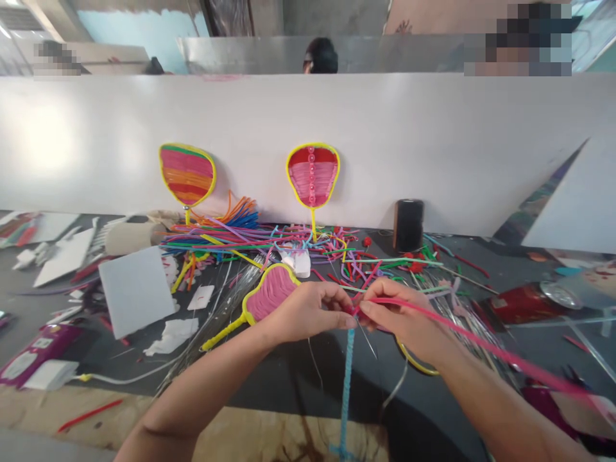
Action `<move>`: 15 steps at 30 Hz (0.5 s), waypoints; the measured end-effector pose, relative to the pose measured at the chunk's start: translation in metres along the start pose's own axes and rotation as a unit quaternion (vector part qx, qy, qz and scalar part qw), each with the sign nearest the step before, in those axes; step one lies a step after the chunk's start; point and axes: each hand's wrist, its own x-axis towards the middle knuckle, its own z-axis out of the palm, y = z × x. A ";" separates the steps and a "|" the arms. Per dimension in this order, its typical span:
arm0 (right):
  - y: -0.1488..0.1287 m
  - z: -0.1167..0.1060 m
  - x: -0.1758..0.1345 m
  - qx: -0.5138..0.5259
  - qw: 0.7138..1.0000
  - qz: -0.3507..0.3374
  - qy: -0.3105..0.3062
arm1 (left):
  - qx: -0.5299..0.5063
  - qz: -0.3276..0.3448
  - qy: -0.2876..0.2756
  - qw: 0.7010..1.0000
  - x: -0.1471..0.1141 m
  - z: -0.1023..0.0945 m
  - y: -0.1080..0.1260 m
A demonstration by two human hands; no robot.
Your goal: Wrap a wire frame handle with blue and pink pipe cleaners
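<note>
My left hand (320,311) pinches the top of an upright stem wrapped in light blue pipe cleaner (346,385). Close beside it, the thumb and fingers of my right hand (399,314) are closed on a bright pink pipe cleaner (462,330), whose long tail runs over my right forearm to the lower right. Pink strands meet the stem between both hands; my fingers hide the exact joint. Thin wires stick out below. Part of a yellow hoop (418,367) shows under my right hand. Behind my left wrist lies a yellow-rimmed pink fan shape (269,293).
Two finished-looking fan shapes, one striped (187,174) and one with a beaded centre (326,173), lean on the white partition (433,128). Pipe cleaners (231,240) pile along its base. A black phone (409,224), a red can (527,303) and a purple glue gun (41,350) stand or lie around.
</note>
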 end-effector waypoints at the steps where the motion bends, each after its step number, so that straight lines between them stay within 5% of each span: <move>1: 0.002 -0.001 0.000 0.015 1.000 -0.004 0.019 | -0.062 -0.003 -0.001 0.998 0.000 -0.001 -0.004; 5: 0.010 -0.008 0.005 0.099 0.987 -0.026 0.122 | -0.274 0.011 0.046 0.960 0.002 -0.001 -0.026; 7: 0.014 -0.009 0.008 0.123 0.978 -0.045 0.163 | -0.279 0.032 0.170 0.945 0.000 0.002 -0.036; 10: 0.018 -0.008 0.010 0.119 0.965 -0.074 0.221 | -0.147 0.094 0.339 0.924 -0.010 0.010 -0.041; 15: 0.013 0.007 0.007 0.096 0.952 -0.102 0.273 | 0.135 0.140 0.227 0.954 -0.017 0.026 -0.018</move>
